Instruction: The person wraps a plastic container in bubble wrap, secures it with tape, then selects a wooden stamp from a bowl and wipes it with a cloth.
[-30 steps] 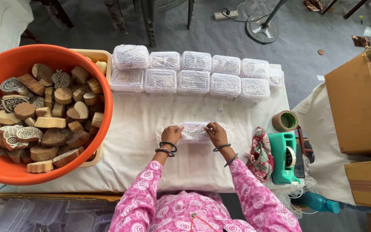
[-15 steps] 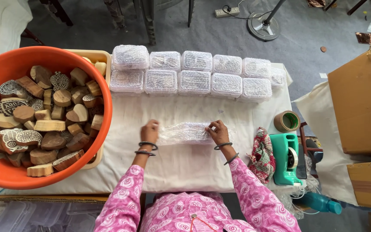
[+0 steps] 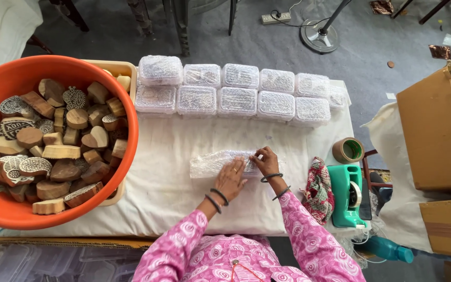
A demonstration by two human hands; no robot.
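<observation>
Worktop [image 3: 173, 209]: covered by white cloth, creased.
Bundle [image 3: 215, 163]: bubble-wrapped, lying mid-cloth, under both hands.
Left hand [image 3: 230, 180]: flat, fingers spread open, pressing on bundle.
Right hand [image 3: 266, 161]: grip pinched shut on bundle's right edge.
Packs [image 3: 236, 91]: two rows of wrapped ones along far edge.
Tub [image 3: 32, 70]: orange, at left, heaped with carved wooden blocks [image 3: 53, 141].
Right side: tape roll [image 3: 348, 150], green dispenser [image 3: 346, 196], cardboard boxes [image 3: 434, 136].
Floor [image 3: 267, 44]: grey carpet, fan base [image 3: 322, 35], power strip.
</observation>
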